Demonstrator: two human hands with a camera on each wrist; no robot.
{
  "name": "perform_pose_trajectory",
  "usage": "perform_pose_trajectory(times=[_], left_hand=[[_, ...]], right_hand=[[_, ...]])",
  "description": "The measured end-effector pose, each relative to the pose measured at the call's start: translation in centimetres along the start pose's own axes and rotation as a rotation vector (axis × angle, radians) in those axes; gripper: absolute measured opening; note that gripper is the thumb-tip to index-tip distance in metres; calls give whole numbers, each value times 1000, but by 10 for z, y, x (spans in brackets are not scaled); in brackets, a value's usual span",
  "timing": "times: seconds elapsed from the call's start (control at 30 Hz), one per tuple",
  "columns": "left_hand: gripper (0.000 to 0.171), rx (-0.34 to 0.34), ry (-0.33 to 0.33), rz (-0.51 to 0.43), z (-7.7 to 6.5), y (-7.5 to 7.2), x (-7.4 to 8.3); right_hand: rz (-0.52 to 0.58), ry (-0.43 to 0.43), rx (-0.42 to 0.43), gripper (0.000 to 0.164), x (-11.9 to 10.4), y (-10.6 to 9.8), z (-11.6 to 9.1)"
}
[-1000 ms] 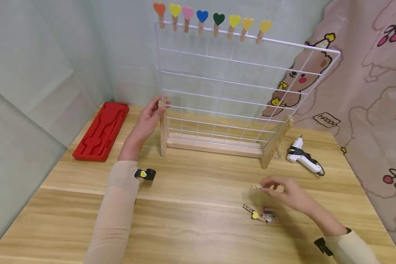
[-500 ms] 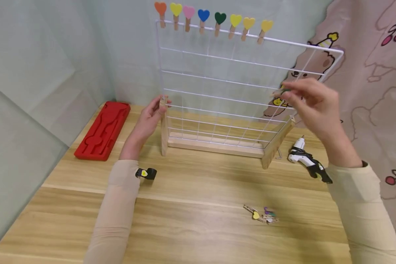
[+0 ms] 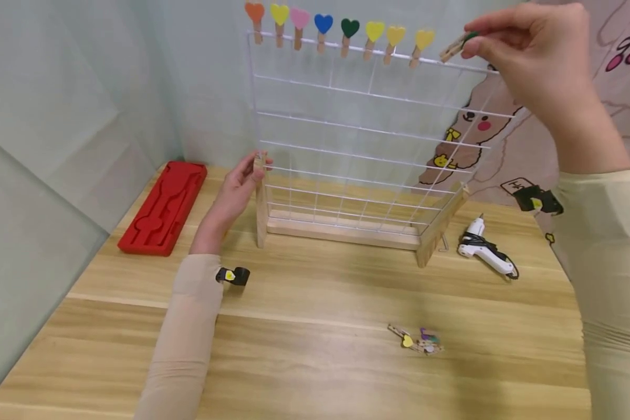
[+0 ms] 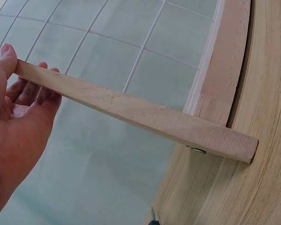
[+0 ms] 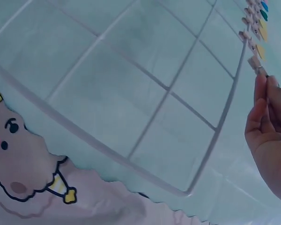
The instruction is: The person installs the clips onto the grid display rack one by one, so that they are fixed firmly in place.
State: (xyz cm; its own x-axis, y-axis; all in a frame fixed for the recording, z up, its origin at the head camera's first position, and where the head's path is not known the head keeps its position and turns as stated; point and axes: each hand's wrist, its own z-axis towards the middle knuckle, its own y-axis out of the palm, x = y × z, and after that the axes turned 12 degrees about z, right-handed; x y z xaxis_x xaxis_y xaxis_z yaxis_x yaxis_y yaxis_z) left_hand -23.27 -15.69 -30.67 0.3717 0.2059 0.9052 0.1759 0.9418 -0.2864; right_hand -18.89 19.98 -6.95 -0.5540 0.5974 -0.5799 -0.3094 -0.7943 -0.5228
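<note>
Right hand [image 3: 535, 52] raised, eight clipped pegs [image 3: 341, 35]

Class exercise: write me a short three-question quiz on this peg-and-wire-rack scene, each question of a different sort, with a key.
1. True or false: the right hand pinches a wooden peg near the top wire of the rack.
2. How many heart pegs are already clipped along the top wire?
3. What does the left hand hold? A) the glue gun B) the rack's wooden side post C) the red tray

Key: 1 true; 2 eight; 3 B.
</note>
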Motion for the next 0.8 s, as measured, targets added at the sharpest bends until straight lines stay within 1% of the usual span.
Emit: perform_pose_trajectory(times=[0.17, 0.27, 0.37, 0.47, 0.6, 0.7, 0.8], left_hand=[[47, 1, 15, -1, 2, 0, -9], [48, 6, 18, -5, 3, 0, -11], [48, 6, 17, 1, 1, 1, -5], [47, -8, 16, 17, 0, 1, -2], [46, -22, 11, 12, -2, 1, 1], [46, -20, 15, -3, -2, 1, 3], [46, -17, 21, -7, -1, 1, 2]], right_hand=[[-63, -5, -98, 22, -7, -1, 7], [-88, 41, -137, 22, -10, 0, 8], [-125, 88, -165, 24, -12, 2, 8], [-122, 131, -177, 26, -13, 4, 8], [-107, 143, -183, 30, -13, 8, 9], [-70, 151, -179, 32, -11, 9, 8], [-18, 172, -158, 35, -8, 10, 7]])
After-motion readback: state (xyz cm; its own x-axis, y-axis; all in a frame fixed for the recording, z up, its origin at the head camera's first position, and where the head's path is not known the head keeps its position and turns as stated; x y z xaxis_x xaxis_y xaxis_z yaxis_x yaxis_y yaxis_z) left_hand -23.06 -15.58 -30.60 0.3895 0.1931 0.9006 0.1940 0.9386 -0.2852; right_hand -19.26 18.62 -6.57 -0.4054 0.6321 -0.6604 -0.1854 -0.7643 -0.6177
